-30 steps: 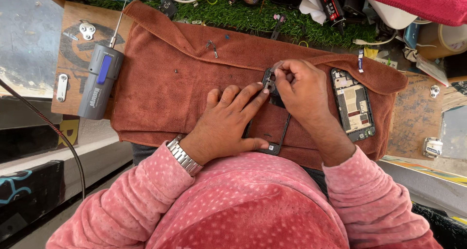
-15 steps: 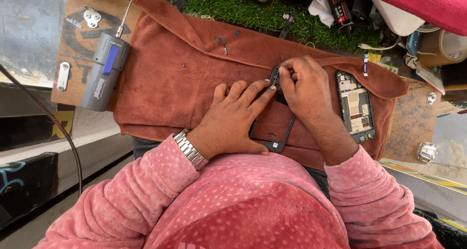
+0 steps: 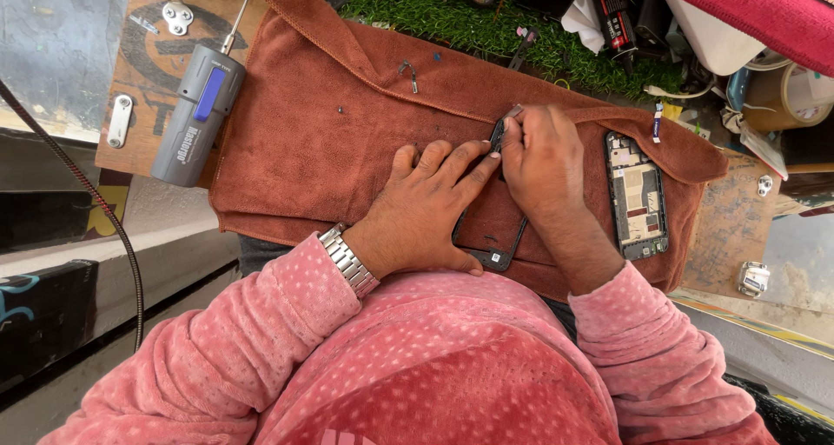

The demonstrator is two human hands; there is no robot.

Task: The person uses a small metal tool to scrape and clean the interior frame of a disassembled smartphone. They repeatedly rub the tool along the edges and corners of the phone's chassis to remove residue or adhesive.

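1. the black phone frame (image 3: 492, 243) lies flat on the rust-brown towel (image 3: 347, 123), near its front edge and just ahead of the person's pink-sleeved chest; only its lower corner and part of one long side show, the rest is under the two hands.
2. against the frames before, the frame and both hands sit in the same spot on the towel; the view has tilted a little, and the fingers have barely shifted.
3. the left hand (image 3: 430, 206) lies palm down and spread open on the frame, pressing it to the towel, with a metal watch at the wrist.
4. the right hand (image 3: 543, 162) is curled shut, its fingertips pinching a thin dark tool (image 3: 505, 125) at the frame's top end; the tool's tip and what it touches are too small to make out.
5. just right of the hands lies an opened phone body (image 3: 638, 195), its insides facing up.
6. on the towel's left edge rests a grey electric screwdriver (image 3: 195, 115) with a blue button; its cable runs out of view.
7. beyond the towel, clutter on green turf is cut off by the top edge.
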